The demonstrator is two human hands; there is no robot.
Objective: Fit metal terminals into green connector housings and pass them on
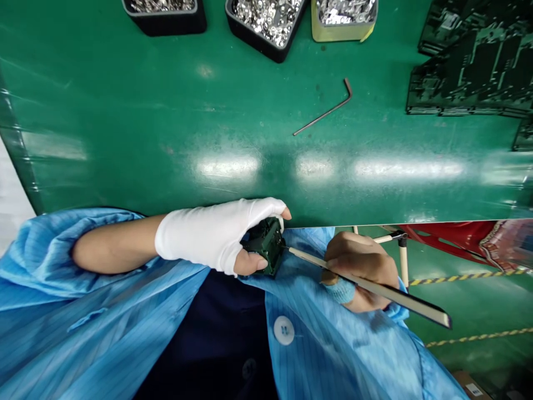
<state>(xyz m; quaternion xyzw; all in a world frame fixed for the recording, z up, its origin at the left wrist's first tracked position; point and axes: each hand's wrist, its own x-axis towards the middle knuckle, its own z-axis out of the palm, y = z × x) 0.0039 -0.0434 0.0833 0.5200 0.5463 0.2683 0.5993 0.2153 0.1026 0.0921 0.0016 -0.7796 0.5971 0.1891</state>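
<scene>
My left hand [225, 236], in a white glove that leaves the fingertips bare, grips a small dark green block-shaped part [266, 244] between thumb and fingers, just off the table's near edge. The side facing right shows small dark openings. My right hand [362, 269] is wrapped round a long, thin tool with a pale, flat handle [400, 300]; its exact kind is unclear. The narrow tip points left and meets, or nearly meets, the right face of the green part. A light blue wrap covers one finger of my right hand.
On the green table [145, 122] lies an L-shaped hex key [327, 115]. Small shiny metal pieces fill a black bin [175, 25], another black bin [254, 41] and a yellow bin [343, 33]. Dark green boards [470, 78] are stacked at right. A red stool [449, 239] stands below.
</scene>
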